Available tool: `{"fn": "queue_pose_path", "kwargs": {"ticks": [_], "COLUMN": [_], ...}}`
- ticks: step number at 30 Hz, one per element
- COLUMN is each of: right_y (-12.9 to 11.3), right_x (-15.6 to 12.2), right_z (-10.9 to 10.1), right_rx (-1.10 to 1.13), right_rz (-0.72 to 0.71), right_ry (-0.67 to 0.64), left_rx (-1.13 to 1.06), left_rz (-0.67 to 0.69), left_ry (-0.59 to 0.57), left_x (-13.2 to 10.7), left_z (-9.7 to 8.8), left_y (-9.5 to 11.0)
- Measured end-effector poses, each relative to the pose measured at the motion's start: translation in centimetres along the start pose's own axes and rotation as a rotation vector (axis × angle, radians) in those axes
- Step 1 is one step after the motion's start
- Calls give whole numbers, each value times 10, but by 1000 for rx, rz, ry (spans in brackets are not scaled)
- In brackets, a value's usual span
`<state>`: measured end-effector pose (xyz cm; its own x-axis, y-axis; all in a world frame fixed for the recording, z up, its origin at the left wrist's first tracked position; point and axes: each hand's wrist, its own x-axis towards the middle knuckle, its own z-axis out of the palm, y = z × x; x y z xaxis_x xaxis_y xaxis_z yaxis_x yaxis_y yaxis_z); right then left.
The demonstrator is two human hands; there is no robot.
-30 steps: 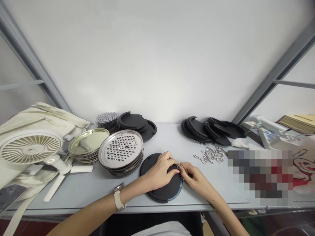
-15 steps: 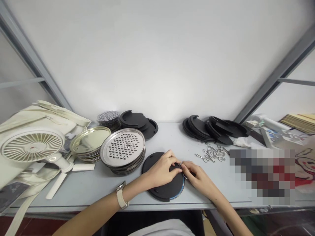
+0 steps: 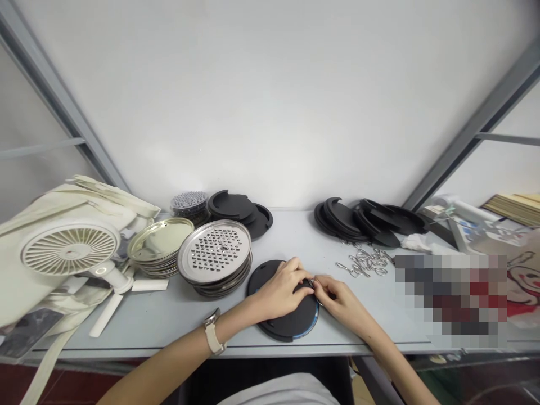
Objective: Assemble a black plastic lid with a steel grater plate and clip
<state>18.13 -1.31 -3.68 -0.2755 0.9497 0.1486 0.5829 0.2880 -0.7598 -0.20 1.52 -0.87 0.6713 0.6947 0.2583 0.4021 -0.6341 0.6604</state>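
A round black plate (image 3: 291, 326) lies on the table in front of me, a strip of blue showing along its right rim. Over its top rests my left hand (image 3: 282, 289), thumb and forefinger closing at the right edge around a small metal wire clip (image 3: 311, 283). From the right, my right hand (image 3: 340, 301) pinches the same clip, and a bit of shiny wire shows below its fingers. Fingertips cover most of the clip, so how it sits against the plate is hidden. Beyond my right hand lies a pile of similar wire clips (image 3: 366, 261).
Left of the plate stand a stack of metal grater discs (image 3: 217, 253) and a stack of gold-coloured lids (image 3: 162, 242). More black plates (image 3: 230, 205) lie along the wall, with others (image 3: 343, 216) to the right. A white fan (image 3: 71, 250) and cream bag (image 3: 46, 211) fill the left end.
The view has shifted slightly, so the things on the left sit a little further right. Both hands keep nearly the same pose at the plate's right edge.
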Motion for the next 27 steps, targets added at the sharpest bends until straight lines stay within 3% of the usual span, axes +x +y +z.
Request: {"fn": "queue_pose_path", "kwargs": {"ticks": [11, 16, 20, 27], "right_y": [2, 2, -2, -3], "right_x": [-1, 1, 1, -1], "right_z": [-1, 1, 0, -2], "right_rx": [74, 67, 31, -39], "right_rz": [15, 44, -6, -27], "right_ry": [1, 30, 1, 18], "left_rx": [11, -121, -174, -47], "left_rz": [30, -52, -79, -22], "left_ry": [37, 86, 57, 79], "left_x": [1, 1, 0, 1], "left_z": [0, 0, -2, 0], "left_y": [-2, 0, 3, 1]}}
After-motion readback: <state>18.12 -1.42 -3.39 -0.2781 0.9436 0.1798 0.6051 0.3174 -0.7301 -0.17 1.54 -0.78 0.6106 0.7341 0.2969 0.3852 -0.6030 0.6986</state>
